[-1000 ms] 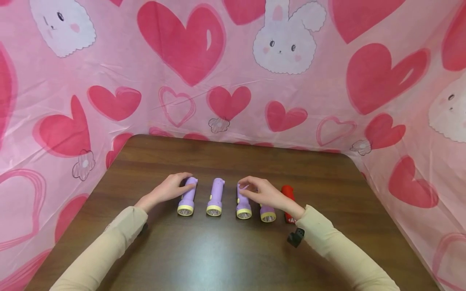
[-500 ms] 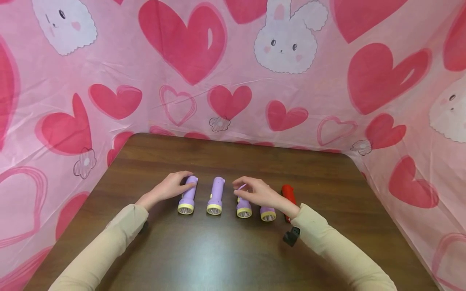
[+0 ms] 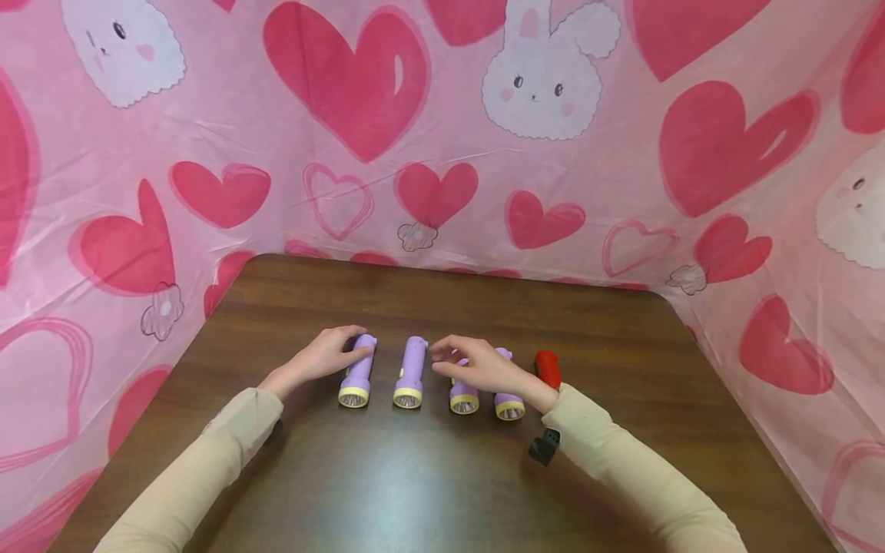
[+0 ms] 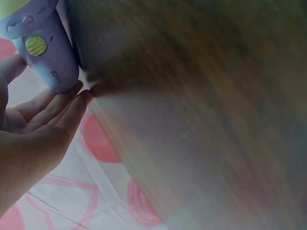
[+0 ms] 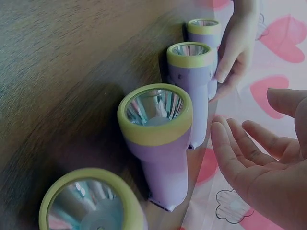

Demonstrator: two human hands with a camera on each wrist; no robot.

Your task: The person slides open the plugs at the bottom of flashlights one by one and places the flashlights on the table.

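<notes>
In the head view, several purple flashlights with yellow rims lie in a row. My left hand (image 3: 319, 355) holds the leftmost purple flashlight (image 3: 358, 372) by its tail half, thumb on one side and fingers on the other. The left wrist view shows its yellow switch (image 4: 36, 45) beside the thumb. My right hand (image 3: 487, 364) hovers with loosely bent fingers and nothing between them. It partly covers the third flashlight (image 3: 464, 398) and the fourth flashlight (image 3: 509, 407). Just left of its fingertips lies the second flashlight (image 3: 411, 372).
A red flashlight (image 3: 548, 369) lies at the row's right end, partly behind the right forearm. Everything rests on a brown wooden table (image 3: 387, 484). Pink cloth (image 3: 442, 138) printed with hearts and rabbits hangs close around the table's back and sides.
My right hand has moved left, from over the third flashlight toward the second. My left hand and all the flashlights have stayed in place.
</notes>
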